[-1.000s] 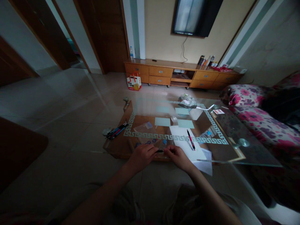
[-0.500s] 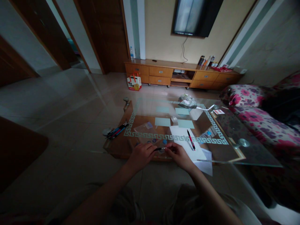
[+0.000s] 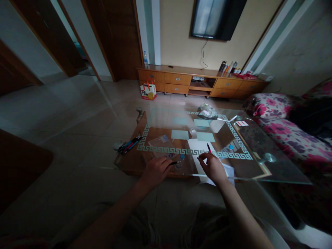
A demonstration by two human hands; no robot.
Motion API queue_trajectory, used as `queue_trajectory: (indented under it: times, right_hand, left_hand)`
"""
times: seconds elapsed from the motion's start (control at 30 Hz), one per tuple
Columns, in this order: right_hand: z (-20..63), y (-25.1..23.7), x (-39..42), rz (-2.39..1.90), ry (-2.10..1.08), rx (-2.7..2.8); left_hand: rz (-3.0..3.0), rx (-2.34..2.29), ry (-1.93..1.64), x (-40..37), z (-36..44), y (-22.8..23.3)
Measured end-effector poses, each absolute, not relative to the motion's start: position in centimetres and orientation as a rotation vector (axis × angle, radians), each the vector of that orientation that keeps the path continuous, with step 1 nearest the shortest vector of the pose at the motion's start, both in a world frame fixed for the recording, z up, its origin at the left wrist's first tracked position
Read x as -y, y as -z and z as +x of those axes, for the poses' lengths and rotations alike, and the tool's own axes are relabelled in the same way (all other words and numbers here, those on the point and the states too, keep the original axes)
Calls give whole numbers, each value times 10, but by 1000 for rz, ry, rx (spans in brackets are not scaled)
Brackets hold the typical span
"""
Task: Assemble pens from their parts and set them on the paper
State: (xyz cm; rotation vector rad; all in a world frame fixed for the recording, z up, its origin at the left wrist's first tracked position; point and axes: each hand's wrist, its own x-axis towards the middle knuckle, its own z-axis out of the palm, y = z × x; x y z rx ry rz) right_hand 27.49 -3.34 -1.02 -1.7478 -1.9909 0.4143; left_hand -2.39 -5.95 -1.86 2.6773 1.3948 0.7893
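My left hand (image 3: 156, 169) is closed around a slim black pen (image 3: 174, 163), its light tip pointing right. Apart from it, my right hand (image 3: 211, 166) is pinched over the paper, with a small dark piece (image 3: 198, 158) just showing at the fingertips; its kind is too small to make out. A red and black pen (image 3: 209, 148) lies on the white paper (image 3: 195, 148), partly hidden behind the right hand. Several pens in a bundle (image 3: 129, 145) lie at the table's left end. A blue cap-like object (image 3: 182, 156) shows near the left hand.
The glass table (image 3: 280, 169) has a patterned border. On it are a clear plastic sleeve (image 3: 158, 141), a crumpled plastic bag (image 3: 207, 111) and a red and white card (image 3: 241, 123). A flowered sofa (image 3: 282, 131) stands right; a low wooden cabinet (image 3: 177, 80) lies beyond.
My right hand has drawn away from the pen's tip and moved right over the paper, carrying a small dark piece. My left hand stays nearly still with the black pen.
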Motion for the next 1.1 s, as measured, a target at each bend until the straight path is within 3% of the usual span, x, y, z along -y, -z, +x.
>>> queue_trajectory:
  times: [1.1]
  right_hand:
    - [274,11,37,-1966,-319,2108]
  left_hand:
    - [2687,-1358,-766,60,-23,18]
